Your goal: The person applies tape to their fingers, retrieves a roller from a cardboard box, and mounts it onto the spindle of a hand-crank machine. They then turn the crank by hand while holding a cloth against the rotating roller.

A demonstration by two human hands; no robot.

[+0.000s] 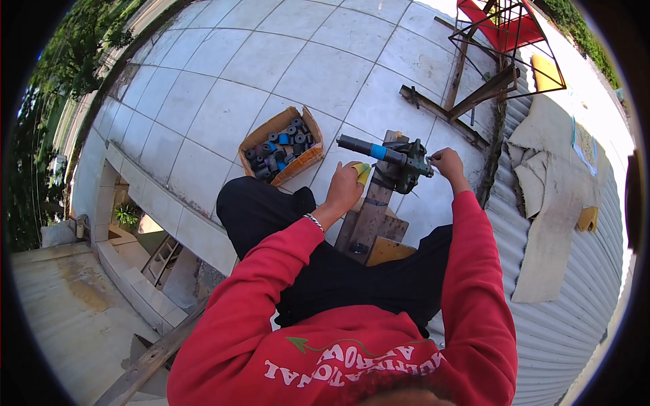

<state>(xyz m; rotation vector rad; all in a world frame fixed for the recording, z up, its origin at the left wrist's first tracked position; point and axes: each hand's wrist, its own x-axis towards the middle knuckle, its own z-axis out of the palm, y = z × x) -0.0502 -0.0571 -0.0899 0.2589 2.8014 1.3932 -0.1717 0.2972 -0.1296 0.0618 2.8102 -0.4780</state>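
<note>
- Nearest, red long sleeves and dark trousers of a seated person are seen from above, with both forearms stretched forward over the lap.
- Between the knees, a weathered upright wooden post (374,203) is set, apparently as a stand for the tool mounted on its top.
- On that post, a dark metal vise-like clamp (408,164) is fixed, and a dark cylindrical bar with a blue band (369,149) is gripped in it, pointing left and slightly away.
- The left hand (344,187) is laid over a yellow cloth or sponge (361,172), just below the bar and beside the post; the fingers are curled around it in a loose hold, probably to steady or wipe.
- The right hand (447,162) is closed on the clamp's right end, seemingly on a handle or lever; what exactly is pinched cannot be told.
- Left of the hands, an open brown cardboard box of small dark and blue cylinders (281,145) is placed within easy reach on the pale tiled floor (223,101).
- Open tile is left beyond the box; a drop edge runs along the left.
- To the right, grey corrugated metal sheeting (575,284) and a rusty metal frame (501,47) close off that side.
</note>
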